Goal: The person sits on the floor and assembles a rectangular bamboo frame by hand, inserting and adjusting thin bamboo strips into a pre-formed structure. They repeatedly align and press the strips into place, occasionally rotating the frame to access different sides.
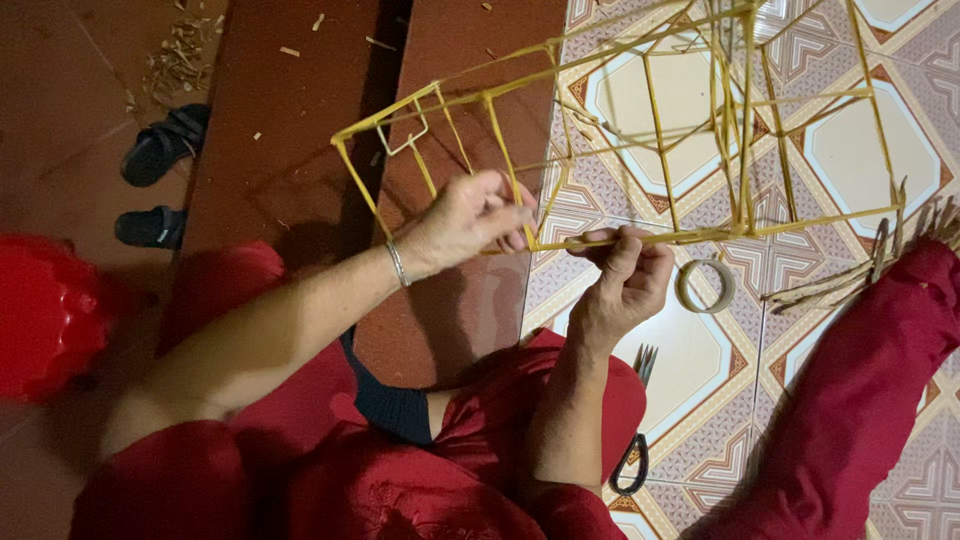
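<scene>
Nearest you, your lap is covered by red cloth (330,480), and both forearms reach away from it toward the bamboo frame (640,130), which serves as the landmark for everything below.

Your left hand (465,222) sits at the lower edge of the frame, near its left end. Its fingers are pinched around a thin yellow strip where an upright meets the long bottom strip. A thin metal bracelet (398,264) circles that wrist.

Your right hand (625,280) sits just beside the left, under the same bottom strip. Its fingers are curled up and closed on that strip, thumb on top. The two hands are close but not touching.

Below the frame, near your right forearm, a pair of black-handled pliers (636,440) lies on the patterned tile floor (860,150). Just under the bottom strip, right of your right hand, a roll of pale tape (704,286) rests on the tiles. At the frame's lower right corner, a bundle of loose bamboo slivers (860,270) lies across a red-clad leg (860,400).

The frame itself is an open lattice of yellow bamboo strips, held off the floor and tilted, spanning the dark red mat (300,120) and the tiles.

Left of the frame, beyond the mat, two dark sandals (160,150) lie on the brown floor, with bamboo shavings (180,55) further off.
</scene>
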